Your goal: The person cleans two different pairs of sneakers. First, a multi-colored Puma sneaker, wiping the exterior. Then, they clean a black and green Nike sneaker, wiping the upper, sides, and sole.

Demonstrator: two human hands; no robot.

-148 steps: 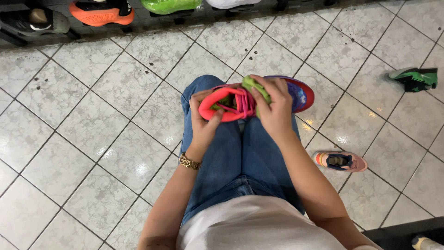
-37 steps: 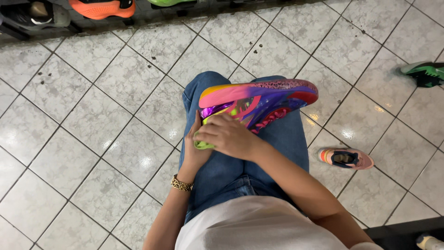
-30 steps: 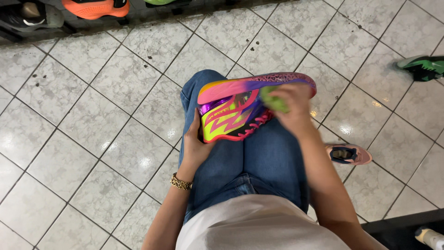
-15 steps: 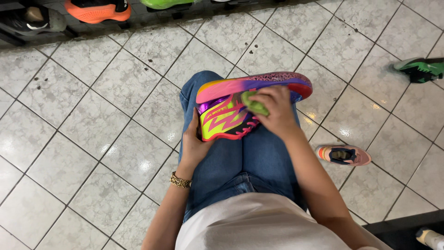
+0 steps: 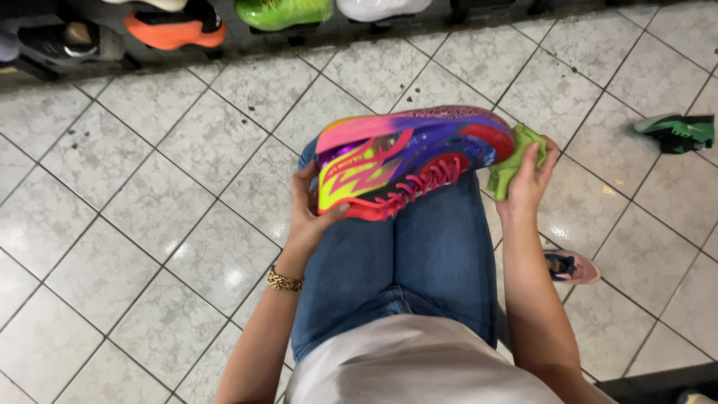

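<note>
1. The left hand grips the heel end of a bright sneaker, fingers wrapped round the back and thumb on the yellow side panel. The sneaker lies on its side across the person's lap, on the blue jeans, sole turned away from the body and pink laces toward it.

2. The right hand is clenched round a bunched green cloth, pressed up against the toe end of the sneaker (the purple and red part).

3. Around the knees: a tiled floor, a green shoe off to the right, a pink shoe partly hidden behind the right forearm, and a dark rack at the top edge with an orange shoe and a lime one.

4. What could go wrong: the sneaker is held at one end only and balanced on the thighs, so a hard push from the cloth at the toe could pivot it off the lap onto the tiles. The loose laces could also snag in the cloth.
</note>
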